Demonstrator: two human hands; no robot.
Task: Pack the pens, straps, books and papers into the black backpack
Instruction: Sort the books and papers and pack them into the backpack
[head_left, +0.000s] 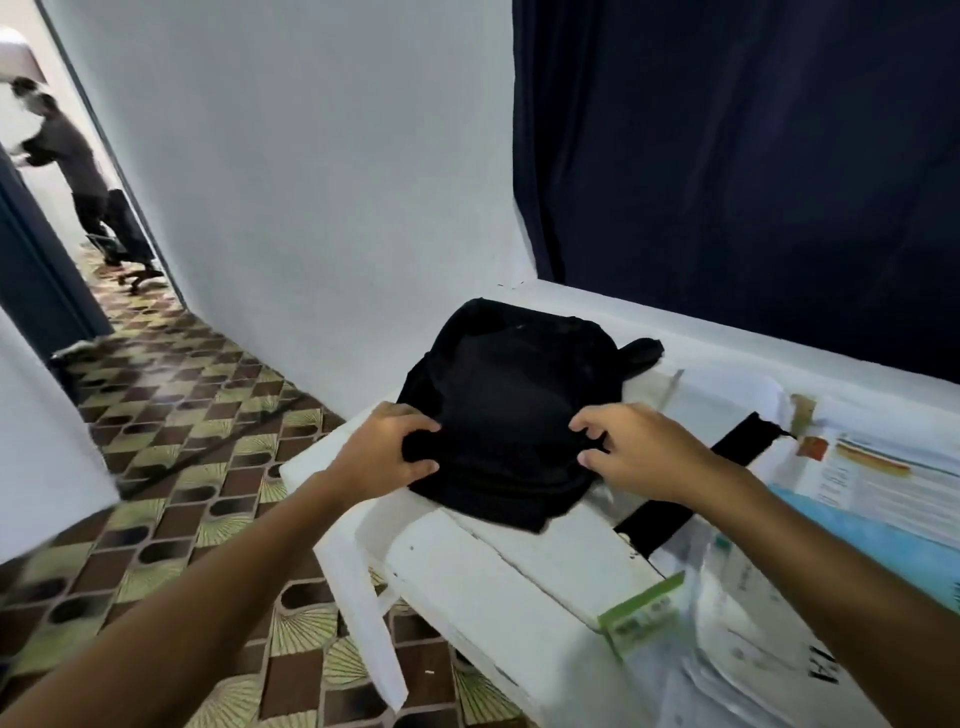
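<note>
At the left end of the white table (467, 582) lies the black backpack (511, 410) (flat, close to the edge); left hand (387, 451) and right hand (636, 451) both pinch its near edge; black strap (743, 441) and papers (872, 483) lie at the right.

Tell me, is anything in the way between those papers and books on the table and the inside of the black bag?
Yes, the black backpack itself: it lies flat and looks closed, no opening showing. The left hand and right hand grip its near edge. The papers and books lie beside it to the right, with a black strap between.
</note>
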